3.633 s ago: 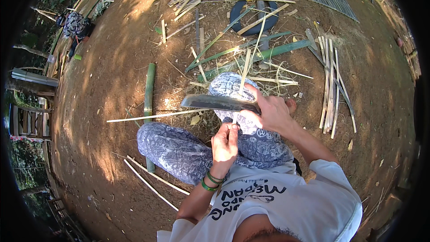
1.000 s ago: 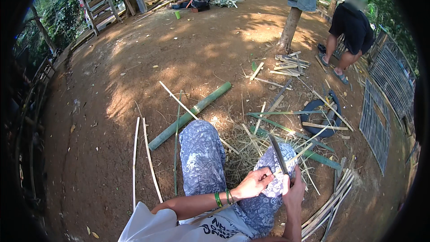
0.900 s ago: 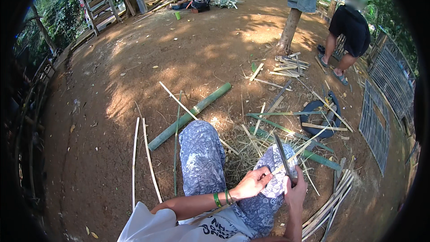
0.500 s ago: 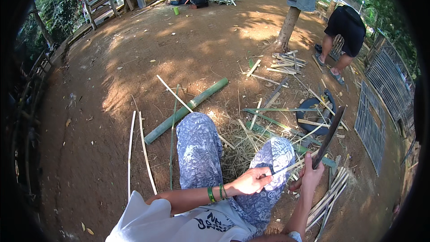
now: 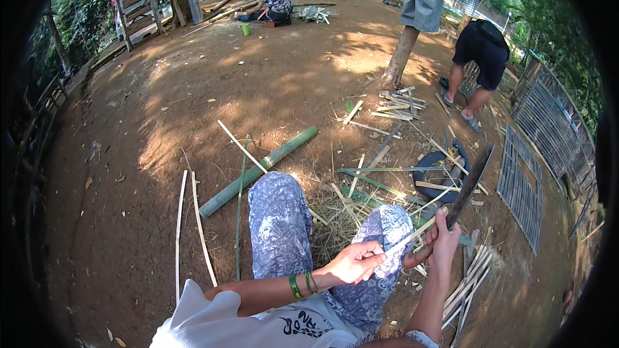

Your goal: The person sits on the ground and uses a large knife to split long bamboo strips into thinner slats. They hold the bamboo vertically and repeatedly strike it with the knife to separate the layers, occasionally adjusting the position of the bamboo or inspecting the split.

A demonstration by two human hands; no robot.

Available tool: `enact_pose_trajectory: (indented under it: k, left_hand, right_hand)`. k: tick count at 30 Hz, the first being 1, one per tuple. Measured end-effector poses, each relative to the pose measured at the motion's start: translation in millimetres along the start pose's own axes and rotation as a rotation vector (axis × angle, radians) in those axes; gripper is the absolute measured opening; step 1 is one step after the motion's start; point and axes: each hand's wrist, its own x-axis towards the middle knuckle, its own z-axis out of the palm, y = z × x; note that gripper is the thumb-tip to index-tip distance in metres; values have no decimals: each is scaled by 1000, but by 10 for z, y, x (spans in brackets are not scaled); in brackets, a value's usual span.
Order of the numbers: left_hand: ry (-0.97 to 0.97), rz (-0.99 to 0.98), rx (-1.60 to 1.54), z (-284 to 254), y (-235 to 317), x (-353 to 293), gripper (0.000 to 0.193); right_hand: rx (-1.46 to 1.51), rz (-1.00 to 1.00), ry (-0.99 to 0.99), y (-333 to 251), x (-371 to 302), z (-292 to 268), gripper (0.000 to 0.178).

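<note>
Pinched in the fingers of my left hand [image 5: 354,263] is the near end of a thin pale bamboo strip [image 5: 409,240]. It slants up to the right, across my right knee, towards my right hand [image 5: 443,245]. That hand is closed around a long dark-bladed machete [image 5: 472,185], its blade pointing up and away and its brown handle partly showing below the fingers. The strip meets the machete near the base of the blade; my fingers hide the exact contact. Below my knees lies a heap of fine bamboo shavings [image 5: 327,223].
A green bamboo pole [image 5: 284,154] lies ahead left, with thin strips beside it. A bundle of split strips [image 5: 475,277] rests at my right. Beyond are a black round container [image 5: 429,177], slatted bamboo panels [image 5: 522,180], a tree trunk [image 5: 401,58], a bending person [image 5: 480,51] and a seated person [image 5: 276,1].
The view has shifted slightly, so the surroundings sit a little further left and lower. The machete's blade is turned a bit, showing more of its flat side. Both hands keep their holds.
</note>
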Motion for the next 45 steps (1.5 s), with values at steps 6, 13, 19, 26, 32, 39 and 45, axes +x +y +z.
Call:
enact_pose_trajectory:
  k: [6,13,19,26,32,39,45]
  left_hand:
    - [-130,-66,-192,-20,-9,-121,22]
    - [-130,-157,-98,-55,54,18,28]
    - [-137,-310,-64,47,116,4,33]
    - [-33,-271,-72,-6,1,123,30]
    - [87,-278,-90,-78,-48,391,25]
    - [106,-266,65,-71,-80,430,38]
    - [99,-200,131,-103,-184,402,36]
  right_hand:
    - [16,41,2,-57,-63,-26,29]
    - [-312,-71,122,-162,-15,-223,28]
    - [-354,-89,57,-54,93,-373,30]
    - [-589,-163,7,80,-1,-449,55]
    - [-797,-270,-144,465,-469,-227,55]
    - [-1056,-436,-311,683,-565,-154,82]
    - [-1126,-460,-295,676,-547,-131,83]
